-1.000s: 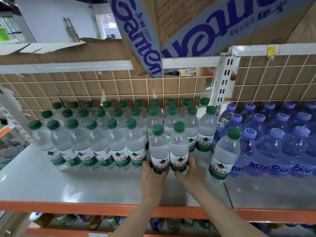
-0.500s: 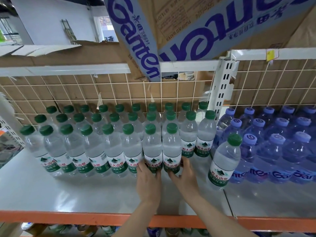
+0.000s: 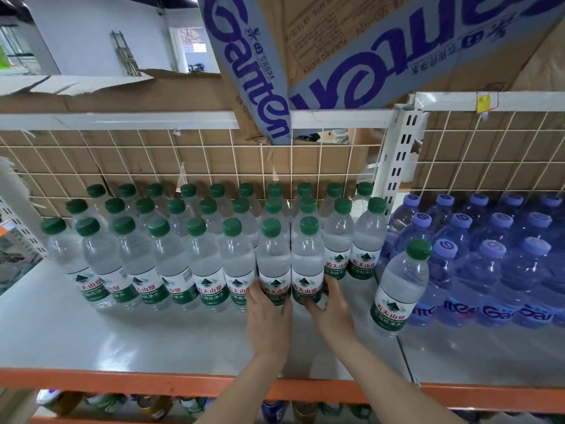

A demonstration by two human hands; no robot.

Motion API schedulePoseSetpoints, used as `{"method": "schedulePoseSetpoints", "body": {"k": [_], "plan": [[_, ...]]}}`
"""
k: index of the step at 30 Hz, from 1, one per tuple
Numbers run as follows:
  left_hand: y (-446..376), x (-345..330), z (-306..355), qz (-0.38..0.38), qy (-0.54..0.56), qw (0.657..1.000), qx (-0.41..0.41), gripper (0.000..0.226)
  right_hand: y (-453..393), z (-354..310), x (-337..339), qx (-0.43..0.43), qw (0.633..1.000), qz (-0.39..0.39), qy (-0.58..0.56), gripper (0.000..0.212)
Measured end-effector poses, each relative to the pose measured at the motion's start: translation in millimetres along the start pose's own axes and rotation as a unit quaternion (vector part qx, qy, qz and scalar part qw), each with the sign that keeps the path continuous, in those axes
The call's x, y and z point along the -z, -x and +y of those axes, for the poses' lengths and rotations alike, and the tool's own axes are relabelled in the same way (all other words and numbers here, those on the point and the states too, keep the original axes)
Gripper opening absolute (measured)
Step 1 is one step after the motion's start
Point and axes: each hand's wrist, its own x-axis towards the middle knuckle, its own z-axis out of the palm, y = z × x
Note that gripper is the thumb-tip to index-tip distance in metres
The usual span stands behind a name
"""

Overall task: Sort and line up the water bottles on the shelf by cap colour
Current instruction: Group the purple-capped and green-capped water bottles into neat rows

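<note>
Several clear green-capped bottles stand in rows on the grey shelf (image 3: 91, 338). My left hand (image 3: 267, 316) wraps the base of one front-row green-capped bottle (image 3: 273, 258). Beside it, my right hand (image 3: 331, 310) holds the foot of a second green-capped bottle (image 3: 308, 255). Both bottles stand upright in line with the front row. One lone green-capped bottle (image 3: 400, 286) stands further right, in front of the purple-capped blue bottles (image 3: 489, 261).
A white wire grid (image 3: 214, 166) with cardboard behind it backs the shelf. A white upright post (image 3: 397, 160) divides the two bays. A Ganten carton (image 3: 321, 56) overhangs from the shelf above. An orange beam (image 3: 122, 382) edges the front, with more drinks below.
Both hands have pushed the two green-capped bottles back from ahead of the front row until they stand level with it. The view has shifted slightly right.
</note>
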Motion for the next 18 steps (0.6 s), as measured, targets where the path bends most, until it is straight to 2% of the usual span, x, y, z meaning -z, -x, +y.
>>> {"method": "schedulePoseSetpoints", "body": {"k": [6, 9, 12, 15, 18], "plan": [[18, 8, 24, 0.033, -0.022, 0.997, -0.073, 0.050, 17, -10, 25, 0.115, 0.985, 0.038, 0.119, 0.042], [19, 15, 46, 0.041, -0.013, 0.993, -0.114, 0.047, 28, -20, 44, 0.254, 0.933, 0.169, 0.193, 0.041], [17, 24, 72, 0.053, 0.009, 0.985, -0.161, 0.051, 34, -36, 68, 0.309, 0.878, 0.285, 0.230, 0.039], [9, 30, 97, 0.093, -0.005, 0.973, -0.213, 0.048, 31, -42, 92, 0.256, 0.863, 0.365, 0.238, 0.057], [0, 35, 117, 0.050, -0.043, 0.982, -0.176, 0.059, 28, -37, 107, 0.117, 0.900, 0.366, 0.204, 0.078]]}}
